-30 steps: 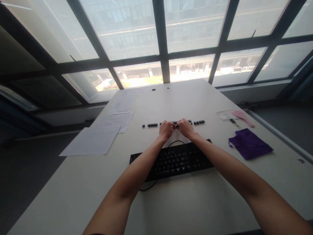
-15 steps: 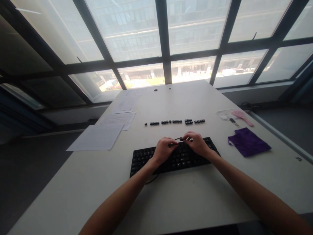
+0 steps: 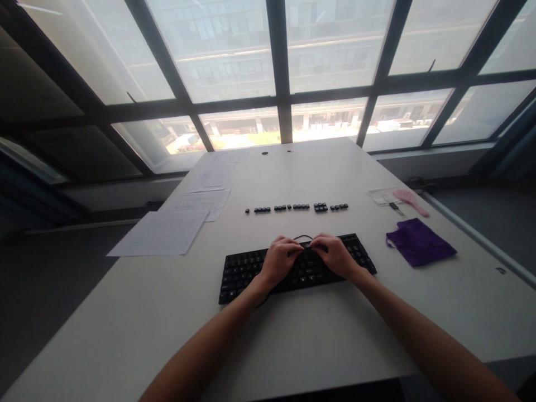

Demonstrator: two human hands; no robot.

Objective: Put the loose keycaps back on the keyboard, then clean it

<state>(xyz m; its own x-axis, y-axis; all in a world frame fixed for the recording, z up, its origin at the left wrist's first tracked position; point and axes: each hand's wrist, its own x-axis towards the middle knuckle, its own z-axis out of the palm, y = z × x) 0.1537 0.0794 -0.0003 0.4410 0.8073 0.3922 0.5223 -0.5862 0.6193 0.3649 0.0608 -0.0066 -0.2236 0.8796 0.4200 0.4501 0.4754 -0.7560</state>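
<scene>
The black keyboard [image 3: 238,279] lies across the near part of the white table, under both hands. My left hand [image 3: 280,261] is closed in a pinch over its upper middle; what those fingertips hold, if anything, is hidden. Close beside it, my right hand [image 3: 333,254] pinches a small dark piece that looks like a keycap [image 3: 307,246], low over the top rows. Behind the fingers a thin black cable [image 3: 302,237] makes a loop. Beyond the keyboard, several loose black keycaps [image 3: 301,207] stand in a row of small groups.
Printed sheets [image 3: 161,233] lie along the table's left side. To the right are a purple pouch [image 3: 421,243], a pink hairbrush [image 3: 410,201], a small dark-headed item [image 3: 396,209] and a clear bag [image 3: 379,195]. Large windows [image 3: 326,50] rise behind the table [image 3: 335,346].
My right hand has moved left and down, bringing the small dark piece to my left fingertips. The left hand stays over the keyboard. The whole view has shifted slightly.
</scene>
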